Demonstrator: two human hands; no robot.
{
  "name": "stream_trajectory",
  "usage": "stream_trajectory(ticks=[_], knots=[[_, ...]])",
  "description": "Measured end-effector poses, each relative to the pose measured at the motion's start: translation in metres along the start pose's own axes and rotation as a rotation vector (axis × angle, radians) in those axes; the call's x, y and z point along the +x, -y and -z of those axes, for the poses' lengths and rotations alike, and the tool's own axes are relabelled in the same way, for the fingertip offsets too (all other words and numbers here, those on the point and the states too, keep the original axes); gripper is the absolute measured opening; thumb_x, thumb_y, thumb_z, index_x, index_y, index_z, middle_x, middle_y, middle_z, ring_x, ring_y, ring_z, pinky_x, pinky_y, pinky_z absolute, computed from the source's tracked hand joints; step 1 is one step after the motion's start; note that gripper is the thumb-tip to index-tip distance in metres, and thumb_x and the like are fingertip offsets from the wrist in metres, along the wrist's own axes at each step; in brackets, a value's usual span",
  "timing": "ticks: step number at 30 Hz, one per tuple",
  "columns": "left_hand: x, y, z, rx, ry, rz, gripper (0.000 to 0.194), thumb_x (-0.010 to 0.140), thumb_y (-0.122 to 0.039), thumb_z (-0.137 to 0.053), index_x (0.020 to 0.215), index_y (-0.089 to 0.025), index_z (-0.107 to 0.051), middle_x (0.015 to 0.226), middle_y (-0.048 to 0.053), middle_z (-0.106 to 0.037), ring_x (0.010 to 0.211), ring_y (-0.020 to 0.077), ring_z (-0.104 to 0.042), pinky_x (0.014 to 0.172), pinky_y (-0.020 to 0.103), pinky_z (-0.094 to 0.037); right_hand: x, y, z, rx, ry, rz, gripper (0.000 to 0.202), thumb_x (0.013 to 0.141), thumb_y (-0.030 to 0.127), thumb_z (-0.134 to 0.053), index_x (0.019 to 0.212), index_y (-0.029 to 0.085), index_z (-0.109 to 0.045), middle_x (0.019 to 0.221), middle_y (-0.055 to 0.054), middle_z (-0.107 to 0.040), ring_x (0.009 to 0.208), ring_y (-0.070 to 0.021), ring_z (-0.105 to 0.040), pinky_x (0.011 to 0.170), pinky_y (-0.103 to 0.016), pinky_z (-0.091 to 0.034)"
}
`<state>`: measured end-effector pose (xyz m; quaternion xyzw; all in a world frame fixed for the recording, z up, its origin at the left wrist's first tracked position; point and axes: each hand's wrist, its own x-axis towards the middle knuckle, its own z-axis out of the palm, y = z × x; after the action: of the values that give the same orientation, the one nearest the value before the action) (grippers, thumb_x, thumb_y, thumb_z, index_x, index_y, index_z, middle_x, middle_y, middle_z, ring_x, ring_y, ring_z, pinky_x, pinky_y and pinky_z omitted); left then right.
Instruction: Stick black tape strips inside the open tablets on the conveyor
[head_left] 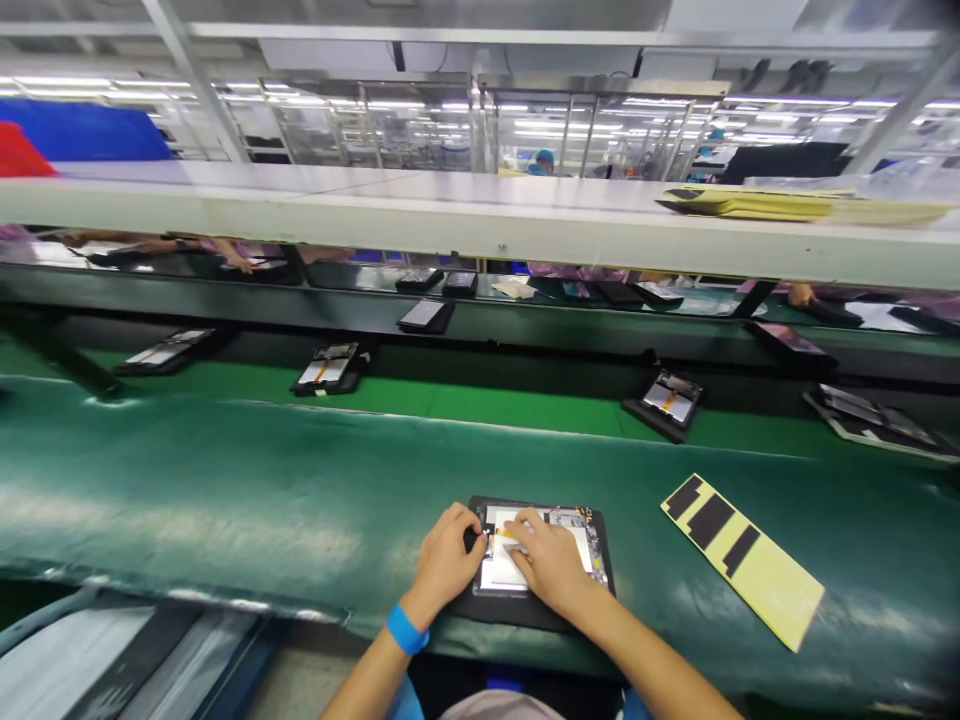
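An opened tablet (pixel 596 545), with a white battery (pixel 491 572) and exposed circuit boards, lies on a black pad (pixel 517 612) in front of me. My left hand (pixel 448 555) is at the tablet's left edge, thumb and forefinger closed in a pinch; what is between them is too small to name. Across the battery rests my right hand (pixel 551 562), fingers stretched out and apart, fingertips touching it near an orange strip (pixel 504 533). A blue band (pixel 407 630) circles my left wrist.
On the green bench (pixel 225 480), a yellow sheet (pixel 765 580) with black adhesive pieces lies to the right. Beyond the bench, several opened tablets sit on a green belt (pixel 465 403). A white shelf (pixel 337 205) runs above; co-workers' hands (pixel 238 258) show beneath it.
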<state>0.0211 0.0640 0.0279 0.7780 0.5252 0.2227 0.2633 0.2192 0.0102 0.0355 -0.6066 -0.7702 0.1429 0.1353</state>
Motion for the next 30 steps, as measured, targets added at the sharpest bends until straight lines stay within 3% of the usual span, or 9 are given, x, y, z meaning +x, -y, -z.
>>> stream_trajectory(ticks=[6,13,22,26,30], knots=[[-0.002,-0.01,-0.01,0.074,-0.013,0.0,0.005,0.082,-0.018,-0.058,0.079,-0.022,-0.056,0.09,0.001,-0.058,0.09,0.0185,-0.056,0.077,0.029,-0.041,0.007,-0.002,-0.006,-0.092,0.058,-0.024,0.02,0.097,0.021,-0.06,0.114,0.024,-0.069,0.122,-0.007,-0.066,0.084,-0.0182,-0.069,0.073,-0.027,-0.047],[-0.003,-0.001,-0.002,0.039,-0.015,-0.052,0.014,0.082,-0.012,-0.051,0.081,-0.022,-0.061,0.087,0.002,-0.062,0.088,0.0184,-0.061,0.079,0.029,-0.045,0.012,-0.005,-0.014,-0.117,0.073,-0.006,0.014,0.098,0.02,-0.059,0.109,0.022,-0.068,0.115,-0.006,-0.069,0.082,-0.0183,-0.069,0.072,-0.027,-0.045],[-0.027,0.02,-0.006,-0.08,-0.113,-0.188,0.019,0.09,-0.023,-0.052,0.096,-0.022,-0.069,0.109,0.008,-0.068,0.105,0.0226,-0.062,0.093,0.037,-0.052,0.01,-0.014,-0.023,-0.075,0.022,0.096,0.013,0.101,0.021,-0.059,0.109,0.021,-0.068,0.108,-0.006,-0.072,0.087,-0.0202,-0.068,0.076,-0.028,-0.043],[-0.026,0.022,-0.014,-0.061,-0.167,-0.163,0.019,0.093,-0.028,-0.053,0.098,-0.023,-0.071,0.119,0.01,-0.065,0.117,0.0255,-0.059,0.1,0.043,-0.051,0.007,-0.016,-0.022,-0.05,-0.008,0.176,0.014,0.103,0.023,-0.056,0.106,0.021,-0.069,0.104,-0.006,-0.074,0.088,-0.0193,-0.067,0.077,-0.027,-0.041],[-0.021,0.021,-0.024,-0.043,-0.159,-0.147,0.017,0.093,-0.027,-0.054,0.096,-0.023,-0.071,0.138,0.01,-0.058,0.136,0.0292,-0.047,0.111,0.052,-0.044,0.005,-0.016,-0.026,-0.056,-0.032,0.214,0.016,0.103,0.023,-0.054,0.103,0.02,-0.07,0.104,-0.006,-0.073,0.082,-0.0178,-0.066,0.074,-0.027,-0.041]])
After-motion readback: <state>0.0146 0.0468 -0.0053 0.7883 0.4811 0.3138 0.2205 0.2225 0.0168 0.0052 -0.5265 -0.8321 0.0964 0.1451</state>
